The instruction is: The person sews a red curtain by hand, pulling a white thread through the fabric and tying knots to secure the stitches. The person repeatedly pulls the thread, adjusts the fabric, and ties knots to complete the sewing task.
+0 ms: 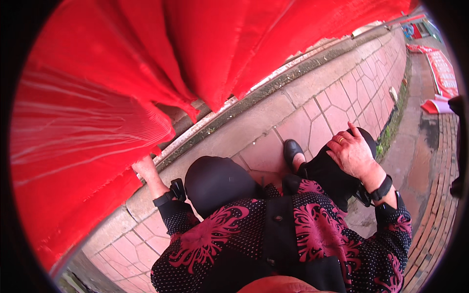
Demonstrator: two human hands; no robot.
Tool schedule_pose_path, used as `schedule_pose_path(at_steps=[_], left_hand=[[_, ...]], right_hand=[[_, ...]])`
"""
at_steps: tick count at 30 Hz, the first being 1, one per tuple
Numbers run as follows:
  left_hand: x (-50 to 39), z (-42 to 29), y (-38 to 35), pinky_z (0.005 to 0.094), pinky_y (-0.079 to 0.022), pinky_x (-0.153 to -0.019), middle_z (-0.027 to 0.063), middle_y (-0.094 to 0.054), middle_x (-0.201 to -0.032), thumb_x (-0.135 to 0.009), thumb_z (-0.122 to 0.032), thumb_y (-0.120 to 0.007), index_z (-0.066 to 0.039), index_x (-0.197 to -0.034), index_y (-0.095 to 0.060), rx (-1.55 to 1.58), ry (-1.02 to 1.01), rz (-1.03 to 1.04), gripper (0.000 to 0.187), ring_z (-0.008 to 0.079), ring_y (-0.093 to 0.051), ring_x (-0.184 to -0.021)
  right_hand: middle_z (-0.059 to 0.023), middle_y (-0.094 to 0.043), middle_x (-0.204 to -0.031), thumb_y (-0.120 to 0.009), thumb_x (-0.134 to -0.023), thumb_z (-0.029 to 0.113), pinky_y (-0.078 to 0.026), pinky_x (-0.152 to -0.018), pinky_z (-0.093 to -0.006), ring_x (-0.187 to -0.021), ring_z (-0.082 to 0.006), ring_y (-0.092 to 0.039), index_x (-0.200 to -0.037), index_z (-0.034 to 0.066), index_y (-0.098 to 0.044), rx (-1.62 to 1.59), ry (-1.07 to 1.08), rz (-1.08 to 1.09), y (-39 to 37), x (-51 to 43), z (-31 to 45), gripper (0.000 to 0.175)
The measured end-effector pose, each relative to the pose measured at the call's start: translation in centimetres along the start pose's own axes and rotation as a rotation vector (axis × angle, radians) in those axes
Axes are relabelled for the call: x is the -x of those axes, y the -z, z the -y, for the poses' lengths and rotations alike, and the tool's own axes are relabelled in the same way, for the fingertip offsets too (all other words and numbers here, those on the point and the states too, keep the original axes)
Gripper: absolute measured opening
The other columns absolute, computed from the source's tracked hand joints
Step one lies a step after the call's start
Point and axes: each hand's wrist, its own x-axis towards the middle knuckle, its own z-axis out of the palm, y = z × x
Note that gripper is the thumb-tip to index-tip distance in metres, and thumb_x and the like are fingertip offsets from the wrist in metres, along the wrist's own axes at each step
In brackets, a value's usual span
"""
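A large sheet of red cloth (220, 47) with a ragged lower edge fills the upper left. My left hand (146, 167) reaches in under this edge. Its fingers are hidden by the cloth, which bunches into tight creases right beside them, as where it is gripped. My right hand (347, 152), with a ring on one finger, lies on my right knee, covered by black trousers (324, 170). It holds nothing, and its fingers are slightly apart.
A raised stone edge (253, 88) runs diagonally below the cloth. Pink paving (263, 150) lies under my black shoe (293, 154). Along the right are a mossy strip (384, 143), a brick border (436, 183) and red-and-white sheets (441, 73) bearing writing. A rail (381, 25) passes at the upper right.
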Motion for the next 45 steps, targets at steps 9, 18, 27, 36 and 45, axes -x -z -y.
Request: schedule_pose_path(at_steps=[9,18,27,36,45], left_hand=[[-3.8,-5.7,4.6,0.0520,-0.054,-0.074,0.0177,-0.071,-0.098,-0.085,-0.032,-0.062,-0.006,-0.108,-0.068,-0.506,-0.555,0.318,0.035,0.0411,-0.067,-0.083],[-6.0,-21.8,9.0,0.0483,-0.054,-0.066,0.0223,-0.066,-0.074,-0.089,-0.044,-0.062,-0.005,-0.078,-0.072,-0.888,-0.135,0.727,0.042,0.0407,-0.067,-0.074],[-3.0,-33.0,10.4,0.0442,-0.053,-0.064,0.0222,-0.067,-0.071,-0.090,-0.053,-0.059,0.001,-0.080,-0.071,-0.560,0.158,0.845,0.057,0.0344,-0.070,-0.071],[2.2,-44.5,10.8,0.0351,-0.036,-0.109,0.0192,-0.055,-0.136,-0.092,-0.062,-0.051,-0.004,-0.137,-0.052,-0.279,0.497,1.188,0.073,0.0295,-0.050,-0.129],[2.3,-55.3,8.0,0.0464,-0.048,-0.095,0.0268,-0.062,-0.117,-0.080,-0.061,-0.065,-0.006,-0.135,-0.050,-0.692,0.076,1.118,0.079,0.0417,-0.059,-0.112]], right_hand=[[-0.0042,-0.067,-0.102,-0.069,-0.081,0.023,-0.039,-0.104,-0.0505,-0.109,-0.0231,-0.060,-0.102,0.0094,-0.068,-0.202,-0.198,-0.273,-0.7,2.7,-1.6,0.024],[-0.0072,-0.067,-0.103,-0.071,-0.078,0.023,-0.041,-0.100,-0.0521,-0.110,-0.0257,-0.059,-0.096,0.0079,-0.068,-0.374,-0.226,-0.346,-3.4,2.6,-9.2,0.024],[-0.0091,-0.067,-0.098,-0.069,-0.079,0.026,-0.048,-0.092,-0.0513,-0.106,-0.0268,-0.062,-0.085,0.0059,-0.067,-0.540,0.010,-0.423,-9.3,-3.1,-20.0,0.021],[-0.0092,-0.066,-0.102,-0.068,-0.080,0.029,-0.049,-0.090,-0.0518,-0.107,-0.0267,-0.061,-0.089,0.0074,-0.066,-0.713,0.266,-0.409,-13.6,-6.5,-26.6,0.023],[-0.0097,-0.066,-0.106,-0.069,-0.080,0.031,-0.049,-0.090,-0.0489,-0.108,-0.0272,-0.061,-0.093,0.0083,-0.067,-0.792,0.306,-0.343,-14.7,-7.3,-28.3,0.027]])
